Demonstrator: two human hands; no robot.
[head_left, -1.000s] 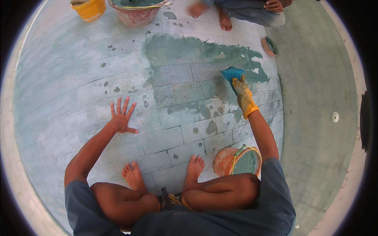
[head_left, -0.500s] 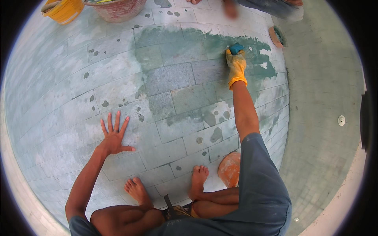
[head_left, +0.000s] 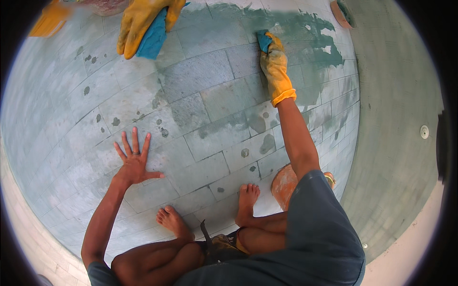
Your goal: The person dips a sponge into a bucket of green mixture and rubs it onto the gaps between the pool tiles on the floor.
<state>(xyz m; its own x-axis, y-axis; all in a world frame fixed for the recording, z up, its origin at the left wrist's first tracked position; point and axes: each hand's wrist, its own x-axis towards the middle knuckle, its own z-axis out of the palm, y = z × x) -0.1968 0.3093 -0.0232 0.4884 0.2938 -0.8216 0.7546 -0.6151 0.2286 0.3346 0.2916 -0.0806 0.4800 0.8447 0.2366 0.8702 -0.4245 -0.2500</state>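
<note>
My left hand (head_left: 134, 166) is bare and rests flat on the grey-green floor tiles (head_left: 205, 169), fingers spread, with a ring on one finger. In a yellow rubber glove, my right hand (head_left: 275, 66) presses a blue sponge (head_left: 264, 41) against the tiles at the upper middle. Dark green wet smears (head_left: 305, 45) of what looks like grout cover the tiles around and to the right of it. The glove hides part of the sponge.
At the top left another person's yellow-gloved hand (head_left: 138, 24) holds a blue sponge (head_left: 153, 38). Beyond are a yellow bucket (head_left: 50, 19) and a reddish basin (head_left: 102, 6). A terracotta-coloured bucket (head_left: 280, 186) stands by my right foot. A small tub (head_left: 340, 14) sits at the upper right.
My right hand has slid left with the sponge. Another person's gloved hand with a sponge has come in at the top left. My left hand stays planted on the tiles.
</note>
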